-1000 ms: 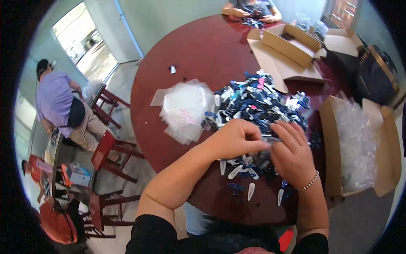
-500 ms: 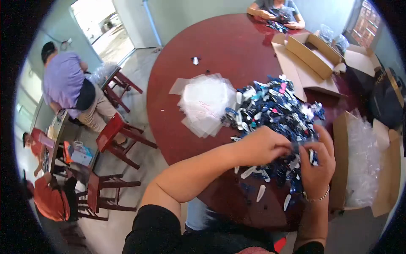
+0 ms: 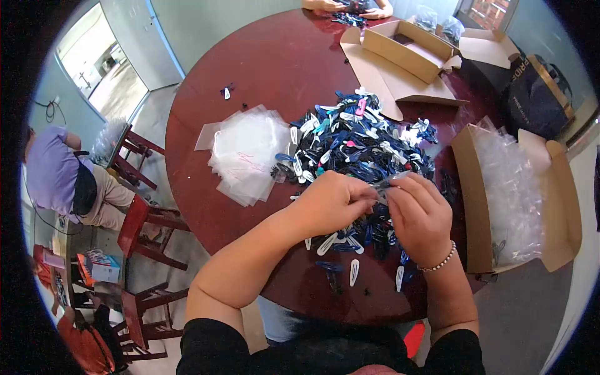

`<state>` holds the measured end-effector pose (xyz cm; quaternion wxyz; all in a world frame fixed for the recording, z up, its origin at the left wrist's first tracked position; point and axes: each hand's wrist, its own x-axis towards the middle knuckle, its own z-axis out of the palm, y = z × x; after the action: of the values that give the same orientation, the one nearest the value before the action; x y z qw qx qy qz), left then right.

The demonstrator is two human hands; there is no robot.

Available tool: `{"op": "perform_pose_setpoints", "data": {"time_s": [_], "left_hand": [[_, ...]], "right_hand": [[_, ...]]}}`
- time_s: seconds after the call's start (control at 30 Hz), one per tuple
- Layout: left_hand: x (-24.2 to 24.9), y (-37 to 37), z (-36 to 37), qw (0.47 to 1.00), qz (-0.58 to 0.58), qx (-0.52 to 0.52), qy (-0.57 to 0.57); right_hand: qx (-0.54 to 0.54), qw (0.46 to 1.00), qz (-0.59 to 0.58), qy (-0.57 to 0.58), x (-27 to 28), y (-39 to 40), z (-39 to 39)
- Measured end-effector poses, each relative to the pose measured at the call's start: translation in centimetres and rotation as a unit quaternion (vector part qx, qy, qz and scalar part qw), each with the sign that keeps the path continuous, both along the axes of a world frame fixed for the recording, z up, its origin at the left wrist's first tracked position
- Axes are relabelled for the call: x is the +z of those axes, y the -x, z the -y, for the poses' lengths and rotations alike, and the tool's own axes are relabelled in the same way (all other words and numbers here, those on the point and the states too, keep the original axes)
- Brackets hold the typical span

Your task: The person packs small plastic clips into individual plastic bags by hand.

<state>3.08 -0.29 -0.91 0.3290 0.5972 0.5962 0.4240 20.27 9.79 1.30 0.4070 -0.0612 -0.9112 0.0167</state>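
My left hand (image 3: 334,203) and my right hand (image 3: 420,215) meet over the near side of a large pile of snap hair clips (image 3: 344,147). Pinched between the fingertips of both is a small clear plastic bag (image 3: 382,185); fingers cover most of it, and I cannot make out what is inside. The clips are mostly dark blue, black and white, with a few pink and teal ones. To the left of the pile lies a spread stack of flat clear bags (image 3: 247,150). Single white clips (image 3: 354,272) lie close to my forearms.
An open carton (image 3: 472,206) full of filled clear bags stands to the right. Behind are an open cardboard box (image 3: 406,53) and a dark bag (image 3: 534,100). A person's hands (image 3: 375,11) work across the round table (image 3: 206,81). Red stools (image 3: 150,225) and other people are at left.
The view has swung right, so the table and pile appear further left. Both hands stay pinched together over the clips, and the right hand has turned with its back more upward.
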Motion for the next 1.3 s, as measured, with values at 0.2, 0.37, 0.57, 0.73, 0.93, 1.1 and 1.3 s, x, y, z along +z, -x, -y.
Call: {"op": "perform_pose_setpoints", "data": {"time_s": [0.2, 0.37, 0.57, 0.73, 0.93, 1.1, 1.3], "left_hand": [[0.2, -0.1, 0.2, 0.998, -0.045, 0.025, -0.035], [0.7, 0.4, 0.4, 0.990, -0.130, 0.035, -0.033], [-0.1, 0.5, 0.2, 0.965, -0.210, 0.044, -0.148], [0.8, 0.3, 0.4, 0.968, -0.235, 0.025, -0.086], [0.8, 0.4, 0.5, 0.964, -0.234, 0.045, -0.118], [0.3, 0.4, 0.5, 0.957, -0.239, 0.057, -0.154], [1.0, 0.5, 0.8, 0.955, -0.256, 0.045, -0.142]], "right_hand": [[0.045, 0.980, 0.002, 0.193, 1.3, -0.7, 0.1], [0.060, 0.995, 0.025, 0.075, 1.7, -0.8, 0.2], [0.040, 0.969, 0.070, 0.234, 1.2, -0.5, 1.7], [0.132, 0.957, 0.048, 0.252, 0.5, -0.3, 1.1], [0.119, 0.913, 0.141, 0.364, 1.2, -0.6, 1.7], [0.137, 0.942, 0.147, 0.270, 0.9, -0.7, 1.5], [0.147, 0.951, 0.188, 0.198, 1.3, -0.6, 1.3]]}}
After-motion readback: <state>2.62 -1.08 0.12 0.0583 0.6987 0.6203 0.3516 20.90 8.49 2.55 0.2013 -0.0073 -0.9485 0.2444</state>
